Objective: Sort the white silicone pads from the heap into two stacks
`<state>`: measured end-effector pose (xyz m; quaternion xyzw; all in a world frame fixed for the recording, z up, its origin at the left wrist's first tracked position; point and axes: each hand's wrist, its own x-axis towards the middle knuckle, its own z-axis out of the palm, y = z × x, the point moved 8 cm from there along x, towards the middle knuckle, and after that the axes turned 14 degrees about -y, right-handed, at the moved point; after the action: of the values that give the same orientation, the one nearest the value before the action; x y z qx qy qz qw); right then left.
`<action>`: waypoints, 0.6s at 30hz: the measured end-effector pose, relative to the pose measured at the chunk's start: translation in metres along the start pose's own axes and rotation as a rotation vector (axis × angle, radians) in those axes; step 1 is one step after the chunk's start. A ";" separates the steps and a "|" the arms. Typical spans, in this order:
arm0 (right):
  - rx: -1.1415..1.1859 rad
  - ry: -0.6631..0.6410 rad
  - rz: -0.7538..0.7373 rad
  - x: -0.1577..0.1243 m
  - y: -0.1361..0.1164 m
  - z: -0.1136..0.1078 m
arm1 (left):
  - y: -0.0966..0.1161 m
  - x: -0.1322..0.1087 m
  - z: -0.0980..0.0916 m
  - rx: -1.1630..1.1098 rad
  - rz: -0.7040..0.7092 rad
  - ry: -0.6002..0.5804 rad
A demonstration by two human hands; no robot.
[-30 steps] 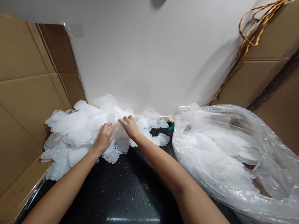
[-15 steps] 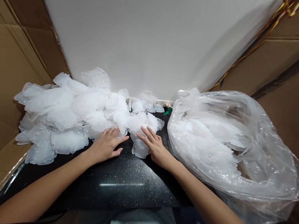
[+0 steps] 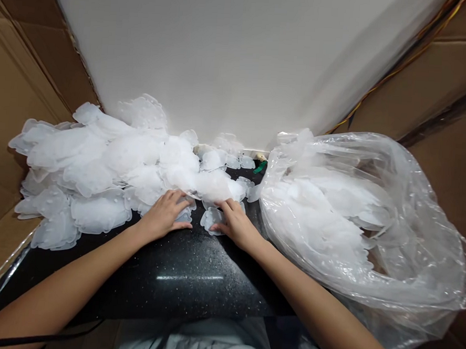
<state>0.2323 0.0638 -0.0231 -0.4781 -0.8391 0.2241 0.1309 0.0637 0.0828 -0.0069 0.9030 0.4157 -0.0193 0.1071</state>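
Observation:
A large pile of thin, translucent white plastic pieces with wavy edges [image 3: 99, 166] covers the left and middle of the black speckled counter [image 3: 187, 277]. At the pile's front edge is my left hand [image 3: 165, 215], its fingertips touching the pieces and its thumb held apart. My right hand [image 3: 236, 222] rests on a smaller heap of the same pieces [image 3: 216, 186], fingers bent and thumb apart, over a loose piece [image 3: 211, 219]. Neither hand has visibly closed round anything, though some fingertips are hidden among the pieces.
To the right, a big clear plastic bag [image 3: 421, 249] lies open with many similar white pieces [image 3: 325, 222] inside. Cardboard walls [image 3: 9, 87] flank both sides, and a white panel [image 3: 240, 54] stands behind. A green scrap [image 3: 260, 167] sits near the panel's base.
Both hands have bent their fingers more, and the right hand has shifted slightly left and down. Pieces under it spread a little, some towards the bag. The view has shifted slightly.

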 end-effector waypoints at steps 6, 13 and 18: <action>0.099 -0.019 0.044 0.002 -0.003 -0.002 | 0.006 -0.015 -0.004 -0.102 0.136 -0.181; 0.120 -0.009 0.216 -0.001 0.012 -0.005 | 0.019 -0.017 -0.003 0.062 0.107 -0.159; 0.738 -0.091 0.090 -0.008 0.009 0.007 | 0.031 -0.015 -0.005 0.165 0.156 -0.123</action>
<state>0.2399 0.0588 -0.0334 -0.4246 -0.6850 0.5381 0.2469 0.0767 0.0531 0.0048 0.9355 0.3338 -0.1002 0.0589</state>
